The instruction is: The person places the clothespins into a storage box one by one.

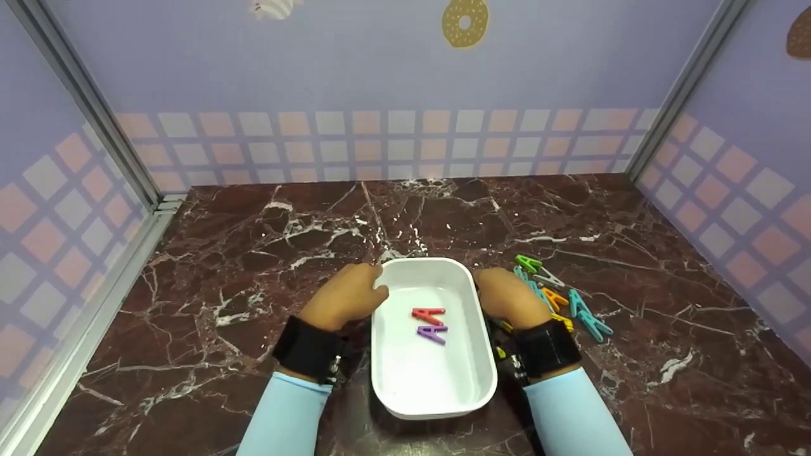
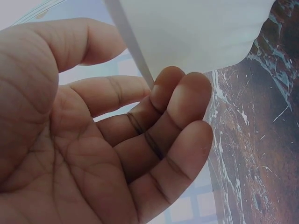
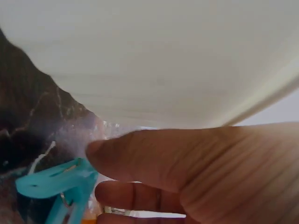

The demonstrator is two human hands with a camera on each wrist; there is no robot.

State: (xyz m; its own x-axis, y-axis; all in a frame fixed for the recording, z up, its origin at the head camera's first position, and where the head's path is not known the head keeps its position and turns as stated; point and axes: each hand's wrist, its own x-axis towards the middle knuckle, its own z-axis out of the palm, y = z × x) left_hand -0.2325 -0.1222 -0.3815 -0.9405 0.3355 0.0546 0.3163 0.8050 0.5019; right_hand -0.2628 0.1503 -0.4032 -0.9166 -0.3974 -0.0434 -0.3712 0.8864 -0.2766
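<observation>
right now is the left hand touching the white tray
Touching. In the left wrist view, the fingertips of the left hand press the white tray at its rim.

Glossy white plastic tray (image 1: 405, 386) on polished marble tabletop (image 1: 253, 240).

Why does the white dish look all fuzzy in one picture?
Right wrist view: the white plastic dish sits too near the lens, so it blurs, like the right hand. Left wrist view: the left hand looks sharp. Head view: clear, walls bend slightly.
</observation>
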